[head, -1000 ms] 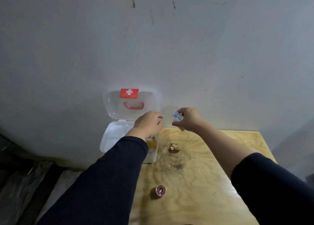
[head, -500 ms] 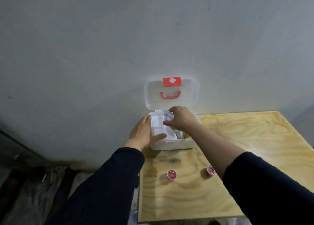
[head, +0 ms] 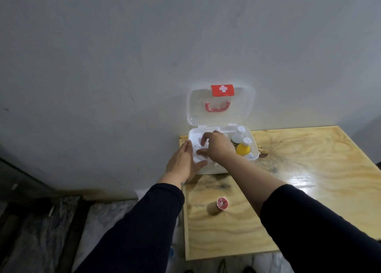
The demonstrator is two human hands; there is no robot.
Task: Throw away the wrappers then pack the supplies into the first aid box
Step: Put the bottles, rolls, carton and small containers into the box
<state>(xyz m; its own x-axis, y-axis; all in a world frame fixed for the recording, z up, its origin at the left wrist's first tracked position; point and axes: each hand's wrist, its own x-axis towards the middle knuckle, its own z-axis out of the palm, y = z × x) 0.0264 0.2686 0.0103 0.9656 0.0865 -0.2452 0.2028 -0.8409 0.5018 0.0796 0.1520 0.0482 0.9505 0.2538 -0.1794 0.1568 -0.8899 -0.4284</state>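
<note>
The white first aid box stands open at the back left of the wooden table, its clear lid leaning on the wall. A yellow pump bottle and a white bottle stand in its right half. My left hand clasps the box's front left corner, fingers along the side and thumb on the front wall. My right hand reaches into the white tray in the left half, fingers curled down; anything under them is hidden. A small red tape roll lies on the table in front.
A grey wall rises directly behind the box. The table's left edge runs just under my left wrist, and beyond it lies a dark floor with crumpled plastic sheeting.
My right hand, which held a small white item above the box, has dropped into the tray. My left hand went from the box's right side to its front left corner.
</note>
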